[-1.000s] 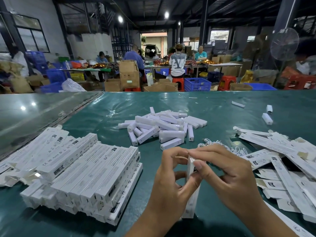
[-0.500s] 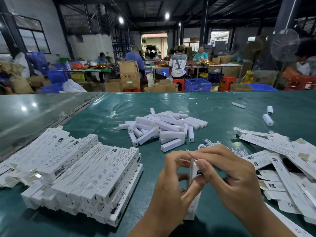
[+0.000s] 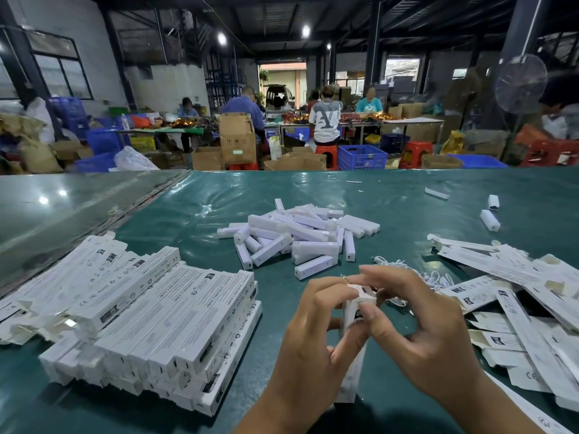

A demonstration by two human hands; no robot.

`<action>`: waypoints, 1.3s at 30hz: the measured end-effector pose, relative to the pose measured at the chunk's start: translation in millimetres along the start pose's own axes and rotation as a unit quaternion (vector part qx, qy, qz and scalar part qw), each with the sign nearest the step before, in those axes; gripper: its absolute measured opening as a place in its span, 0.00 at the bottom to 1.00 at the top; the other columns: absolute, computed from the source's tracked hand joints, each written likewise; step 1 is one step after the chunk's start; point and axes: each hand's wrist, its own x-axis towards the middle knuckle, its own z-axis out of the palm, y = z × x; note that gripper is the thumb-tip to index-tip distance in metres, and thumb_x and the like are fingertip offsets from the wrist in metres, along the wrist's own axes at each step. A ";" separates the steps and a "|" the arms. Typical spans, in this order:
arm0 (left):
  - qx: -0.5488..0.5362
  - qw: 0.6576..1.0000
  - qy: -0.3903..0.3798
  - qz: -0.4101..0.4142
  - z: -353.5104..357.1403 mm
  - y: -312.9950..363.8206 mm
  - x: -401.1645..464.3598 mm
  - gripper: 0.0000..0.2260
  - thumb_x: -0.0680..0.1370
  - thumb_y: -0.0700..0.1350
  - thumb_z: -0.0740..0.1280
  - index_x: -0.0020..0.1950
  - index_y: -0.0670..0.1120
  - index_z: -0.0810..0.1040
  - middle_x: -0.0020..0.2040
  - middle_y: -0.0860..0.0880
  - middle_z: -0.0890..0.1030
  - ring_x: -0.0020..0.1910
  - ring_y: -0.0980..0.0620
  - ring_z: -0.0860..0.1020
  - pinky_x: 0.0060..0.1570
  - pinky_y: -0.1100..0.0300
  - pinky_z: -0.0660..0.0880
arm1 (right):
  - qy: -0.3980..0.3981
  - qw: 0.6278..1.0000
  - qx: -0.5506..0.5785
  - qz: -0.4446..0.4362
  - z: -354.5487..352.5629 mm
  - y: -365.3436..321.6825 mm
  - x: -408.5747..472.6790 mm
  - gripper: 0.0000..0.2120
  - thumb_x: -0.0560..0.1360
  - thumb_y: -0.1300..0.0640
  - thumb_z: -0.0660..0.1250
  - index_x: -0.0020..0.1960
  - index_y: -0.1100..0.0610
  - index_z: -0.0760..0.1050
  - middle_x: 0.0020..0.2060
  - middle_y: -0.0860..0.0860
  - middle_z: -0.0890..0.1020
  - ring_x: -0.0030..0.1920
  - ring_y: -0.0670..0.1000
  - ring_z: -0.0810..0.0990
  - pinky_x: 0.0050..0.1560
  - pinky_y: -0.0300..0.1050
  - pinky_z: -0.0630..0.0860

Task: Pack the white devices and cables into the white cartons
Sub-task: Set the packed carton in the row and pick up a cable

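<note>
A long white carton [image 3: 353, 374] stands upright on the green table [image 3: 194, 214], near the front. My left hand [image 3: 310, 333] grips its upper part. My right hand [image 3: 416, 321] pinches the top flap, thumb on the carton's front and fingers over the end. A heap of white devices [image 3: 300, 236] lies in the middle of the table. White cables [image 3: 435, 277] lie tangled just beyond my right hand. Closed cartons [image 3: 150, 314] are stacked at the left. Flat unfolded cartons [image 3: 513, 296] are strewn at the right.
Three loose white devices [image 3: 489, 219] lie far right on the table. Beyond the far table edge, several people sit at other benches among cardboard boxes [image 3: 237, 137], blue crates [image 3: 362, 156] and red stools. A fan [image 3: 520, 83] stands at the right.
The top flap of the carton has been folded down under my right fingers. Both hands stay in the same place on the carton.
</note>
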 end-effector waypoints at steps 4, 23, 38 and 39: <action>0.014 1.000 -0.001 0.004 0.2 -0.1 1.6 0.10 0.82 0.47 0.67 0.62 0.51 0.71 0.63 0.57 0.72 0.56 0.49 0.80 0.45 0.51 0.82 | -0.009 1.000 -0.015 -0.016 -1.5 1.4 0.8 0.12 0.78 0.55 0.67 0.60 0.53 0.78 0.52 0.45 0.84 0.46 0.46 0.82 0.46 0.41 0.78; 0.017 0.934 -0.190 -0.301 -22.8 -12.5 9.8 0.09 0.74 0.48 0.77 0.52 0.50 0.82 0.43 0.55 0.84 0.37 0.62 0.77 0.39 0.65 0.72 | 0.039 0.944 0.050 0.323 -9.1 42.7 5.1 0.06 0.71 0.53 0.61 0.38 0.50 0.75 0.35 0.46 0.78 0.34 0.43 0.73 0.40 0.47 0.68; 0.051 0.963 -0.055 -0.258 -25.1 9.5 18.3 0.11 0.70 0.55 0.75 0.51 0.55 0.81 0.48 0.58 0.83 0.49 0.56 0.81 0.48 0.63 0.77 | 0.054 0.869 0.254 0.421 18.4 39.2 -6.2 0.14 0.84 0.57 0.61 0.53 0.48 0.85 0.46 0.54 0.88 0.44 0.49 0.85 0.46 0.46 0.78; 0.105 0.960 -0.124 -0.227 -30.6 10.0 21.4 0.11 0.71 0.54 0.75 0.52 0.55 0.81 0.48 0.59 0.83 0.50 0.58 0.80 0.49 0.62 0.77 | 0.054 0.863 0.262 0.429 16.6 40.7 -4.2 0.13 0.84 0.56 0.61 0.54 0.49 0.85 0.43 0.55 0.87 0.41 0.49 0.84 0.42 0.45 0.78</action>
